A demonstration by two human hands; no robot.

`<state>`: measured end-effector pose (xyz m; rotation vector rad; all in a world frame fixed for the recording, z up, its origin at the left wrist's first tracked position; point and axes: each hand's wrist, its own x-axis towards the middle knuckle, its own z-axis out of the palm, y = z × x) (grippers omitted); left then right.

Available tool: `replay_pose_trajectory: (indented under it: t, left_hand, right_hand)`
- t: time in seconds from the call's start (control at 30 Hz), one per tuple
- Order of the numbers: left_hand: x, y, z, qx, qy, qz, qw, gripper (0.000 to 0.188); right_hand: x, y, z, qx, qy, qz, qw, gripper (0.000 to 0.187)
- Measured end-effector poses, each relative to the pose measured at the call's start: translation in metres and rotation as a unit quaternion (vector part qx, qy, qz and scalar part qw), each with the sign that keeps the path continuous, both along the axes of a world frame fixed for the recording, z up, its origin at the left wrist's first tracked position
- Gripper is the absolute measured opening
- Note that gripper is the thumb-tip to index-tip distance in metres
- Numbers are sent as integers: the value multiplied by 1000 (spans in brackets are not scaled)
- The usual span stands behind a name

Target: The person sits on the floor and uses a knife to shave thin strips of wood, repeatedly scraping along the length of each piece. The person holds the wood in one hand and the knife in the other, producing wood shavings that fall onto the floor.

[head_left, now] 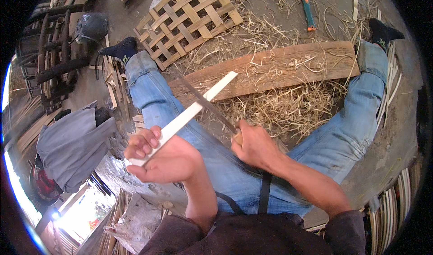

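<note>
A pale flat strip [182, 120], like split bamboo, slants up and to the right from my left hand [160, 158]. The fingers of that hand are wrapped round its lower end. My right hand [255, 144] is closed on the light handle of a knife [209, 105]. Its long dark blade points up and to the left and crosses the strip near the middle of the strip's free length. Both are held above my left thigh. I cannot tell how deep the edge sits in the strip.
A brown plank [270, 70] lies across between my legs, with curly shavings [279, 111] over and around it. Beyond it is a woven lattice panel [189, 23]. An orange-and-green handled tool [307, 11] rests farther off. Bundled strips [392, 205] stand at right, a grey cloth [74, 144] at left.
</note>
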<state>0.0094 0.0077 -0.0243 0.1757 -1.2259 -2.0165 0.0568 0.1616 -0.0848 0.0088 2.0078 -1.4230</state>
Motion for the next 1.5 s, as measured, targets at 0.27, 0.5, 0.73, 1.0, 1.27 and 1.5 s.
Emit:
replay_pose_trajectory:
  t: [0.27,0.5,0.73,1.0,1.27,1.5]
  left_hand:
    - [-2,12,0,-32,7,-5,999,36]
    - [-8,-3,-4,-8,-5,18,1000,35]
    - [-5,-9,-5,-5,-15,34,999,34]
    - [-5,0,-5,-6,14,8,1000,34]
    - [-11,-3,-7,-10,25,13,1000,35]
    - [14,-26,19,-5,46,-41,998,34]
  right_hand:
    - [-7,15,-48,76,-41,5,996,35]
    - [-10,26,-76,101,15,14,995,34]
    - [-8,23,-62,155,5,52,987,26]
    - [-3,27,-90,185,32,29,982,28]
    - [-2,35,-67,143,56,27,988,33]
    - [9,32,-75,164,13,15,986,35]
